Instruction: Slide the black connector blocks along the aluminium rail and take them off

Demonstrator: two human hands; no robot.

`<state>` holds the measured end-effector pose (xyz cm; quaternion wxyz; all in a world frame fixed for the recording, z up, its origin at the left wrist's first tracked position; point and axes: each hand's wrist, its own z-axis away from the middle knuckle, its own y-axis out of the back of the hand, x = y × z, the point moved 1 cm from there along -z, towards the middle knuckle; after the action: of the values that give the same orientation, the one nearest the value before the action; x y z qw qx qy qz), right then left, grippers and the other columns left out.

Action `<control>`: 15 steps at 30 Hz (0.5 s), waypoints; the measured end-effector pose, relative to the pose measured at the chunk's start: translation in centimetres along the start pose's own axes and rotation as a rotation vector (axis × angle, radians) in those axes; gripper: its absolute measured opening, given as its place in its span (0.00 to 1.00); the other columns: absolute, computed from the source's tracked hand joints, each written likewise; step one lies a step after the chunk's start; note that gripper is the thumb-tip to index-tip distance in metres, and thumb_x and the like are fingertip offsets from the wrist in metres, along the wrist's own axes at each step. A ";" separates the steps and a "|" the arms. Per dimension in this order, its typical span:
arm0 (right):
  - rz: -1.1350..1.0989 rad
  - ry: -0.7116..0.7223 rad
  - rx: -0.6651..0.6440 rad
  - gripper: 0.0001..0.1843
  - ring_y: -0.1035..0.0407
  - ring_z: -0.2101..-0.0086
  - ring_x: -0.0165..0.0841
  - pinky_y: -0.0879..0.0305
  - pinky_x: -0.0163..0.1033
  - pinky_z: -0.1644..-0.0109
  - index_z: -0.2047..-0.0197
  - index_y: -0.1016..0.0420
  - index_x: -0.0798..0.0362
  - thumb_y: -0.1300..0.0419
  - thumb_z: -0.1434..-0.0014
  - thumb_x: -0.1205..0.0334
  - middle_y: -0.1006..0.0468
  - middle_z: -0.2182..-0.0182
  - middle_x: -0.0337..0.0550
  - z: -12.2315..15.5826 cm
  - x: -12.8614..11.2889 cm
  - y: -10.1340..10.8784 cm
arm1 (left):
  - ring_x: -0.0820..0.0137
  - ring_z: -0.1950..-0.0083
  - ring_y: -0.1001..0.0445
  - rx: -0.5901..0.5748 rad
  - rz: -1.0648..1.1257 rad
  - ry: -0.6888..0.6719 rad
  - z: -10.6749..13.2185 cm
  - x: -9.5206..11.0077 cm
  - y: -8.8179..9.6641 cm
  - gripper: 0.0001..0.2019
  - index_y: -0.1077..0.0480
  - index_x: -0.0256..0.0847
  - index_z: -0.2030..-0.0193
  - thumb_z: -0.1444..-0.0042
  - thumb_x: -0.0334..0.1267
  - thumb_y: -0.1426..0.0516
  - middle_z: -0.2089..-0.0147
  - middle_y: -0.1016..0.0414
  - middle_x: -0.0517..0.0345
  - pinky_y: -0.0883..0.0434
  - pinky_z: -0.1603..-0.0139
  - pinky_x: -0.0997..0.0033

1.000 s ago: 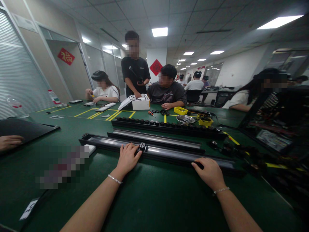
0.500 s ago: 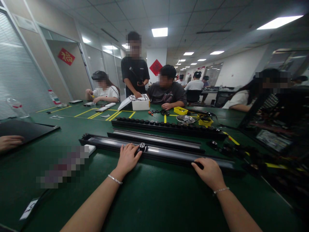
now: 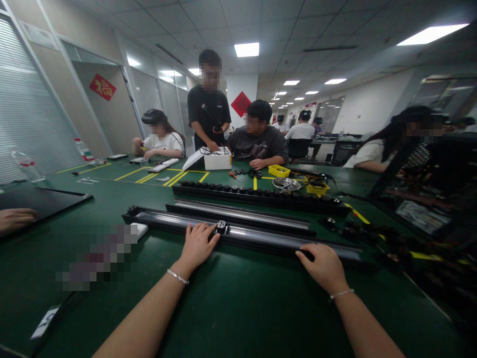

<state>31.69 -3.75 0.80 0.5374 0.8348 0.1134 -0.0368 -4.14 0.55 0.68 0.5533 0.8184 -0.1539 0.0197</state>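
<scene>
A long black rail with a shiny metal strip [image 3: 261, 237] lies across the green table [image 3: 238, 308] in front of me. My left hand [image 3: 197, 243] rests on its near edge, fingers bent, touching a small black socket piece [image 3: 222, 226] seated in the rail. My right hand [image 3: 323, 266] grips the rail's near edge further right, fingers curled over it. A second rail [image 3: 242, 215] lies just behind, and a third rail [image 3: 257, 195] filled with several black sockets lies behind that.
Loose black parts and yellow cables [image 3: 357, 231] lie at the right. A yellow bin [image 3: 279, 170], a metal bowl [image 3: 286, 184] and a white box [image 3: 216, 159] stand farther back. A black tray [image 3: 37, 198] and another person's hand [image 3: 15, 219] are at left. Several people sit opposite.
The socket piece and my left fingertips have shifted slightly right along the rail. My right hand has stayed put.
</scene>
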 end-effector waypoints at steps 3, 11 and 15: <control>-0.001 0.000 -0.003 0.18 0.30 0.62 0.40 0.41 0.47 0.53 0.66 0.24 0.52 0.49 0.44 0.50 0.21 0.67 0.44 0.0 0.0 0.1 | 0.61 0.44 0.36 -0.007 0.006 -0.005 0.1 0.1 0.0 0.19 0.33 0.47 0.46 0.40 0.49 0.54 0.50 0.28 0.52 0.57 0.37 0.43; 0.013 0.008 -0.002 0.18 0.30 0.62 0.40 0.41 0.47 0.53 0.66 0.24 0.52 0.49 0.44 0.50 0.21 0.67 0.44 0.0 -0.1 0.0 | 0.61 0.47 0.34 -0.023 0.002 -0.017 0.1 0.3 0.4 0.20 0.34 0.48 0.45 0.40 0.49 0.54 0.53 0.26 0.53 0.56 0.38 0.42; 0.016 0.019 0.027 0.17 0.29 0.63 0.40 0.41 0.47 0.53 0.67 0.24 0.52 0.49 0.45 0.51 0.21 0.68 0.44 0.0 -0.1 -0.1 | 0.61 0.47 0.33 -0.027 -0.019 -0.013 0.1 0.4 0.4 0.20 0.34 0.48 0.46 0.40 0.49 0.54 0.54 0.26 0.53 0.55 0.38 0.43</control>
<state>31.61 -3.74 0.75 0.5252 0.8433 0.1110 -0.0262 -3.89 0.26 1.13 0.5635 0.8124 -0.1499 0.0070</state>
